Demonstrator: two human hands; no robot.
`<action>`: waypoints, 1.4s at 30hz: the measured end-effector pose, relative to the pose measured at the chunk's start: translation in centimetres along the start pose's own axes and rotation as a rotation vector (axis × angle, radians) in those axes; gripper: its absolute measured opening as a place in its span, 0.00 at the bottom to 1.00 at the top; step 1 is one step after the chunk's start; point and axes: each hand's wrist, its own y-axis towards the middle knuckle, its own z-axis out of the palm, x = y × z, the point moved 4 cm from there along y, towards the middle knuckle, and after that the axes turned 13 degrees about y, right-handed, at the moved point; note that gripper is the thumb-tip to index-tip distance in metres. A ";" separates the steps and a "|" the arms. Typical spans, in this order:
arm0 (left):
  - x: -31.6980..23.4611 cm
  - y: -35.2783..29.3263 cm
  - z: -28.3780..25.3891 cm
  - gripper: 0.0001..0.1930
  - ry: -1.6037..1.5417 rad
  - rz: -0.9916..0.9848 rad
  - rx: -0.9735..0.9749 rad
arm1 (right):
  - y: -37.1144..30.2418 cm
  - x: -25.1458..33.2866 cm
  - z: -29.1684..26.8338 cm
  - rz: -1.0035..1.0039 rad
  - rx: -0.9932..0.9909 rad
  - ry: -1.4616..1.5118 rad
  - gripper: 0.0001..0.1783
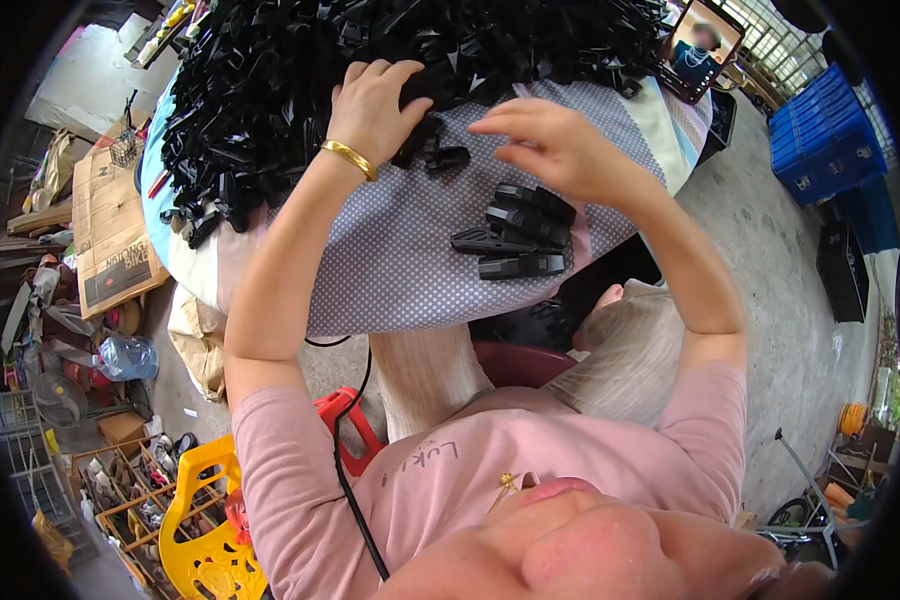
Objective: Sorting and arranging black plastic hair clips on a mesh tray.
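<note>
A large heap of glossy black moulded plastic parts [260, 90] is covering the far portion of a round, cloth-covered table [370, 265] and is extending to the surface's left edge. The cover is displaying a grey panel with white dots, bordered by paler panels.

The left hand [375, 108] is resting at the near side of the heap, palm down, with its fingers bending over the parts and its thumb pointing right. Whether it is gripping a part cannot be determined. A gold-coloured bangle [350, 160] is encircling the left wrist.

The right hand [555, 145] is hovering above the surface, right of the left hand, with fingers loosely extended and thumb apart; no part is showing between them. Small loose black pieces [446, 158] are lying between the two hands.

Four elongated black plastic parts [526, 222] are lying in a close group near the surface's near edge, right of centre.

A dark-framed smartphone [700, 50] is standing tilted at the surface's far right edge. Beyond the right edge, a blue plastic crate [827, 140] is standing apart from the table.
</note>
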 end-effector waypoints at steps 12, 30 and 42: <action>-0.6 -0.3 -1.4 0.15 -0.093 -0.019 -0.236 | 2.0 0.5 2.9 0.155 0.121 -0.177 0.11; -5.5 -3.2 -0.9 0.05 -0.278 0.052 0.099 | -3.3 -1.9 -4.2 0.215 0.044 -0.230 0.15; -5.8 -3.6 -2.2 0.11 -0.437 0.104 0.328 | -2.5 0.5 -2.0 0.052 -0.017 -0.280 0.14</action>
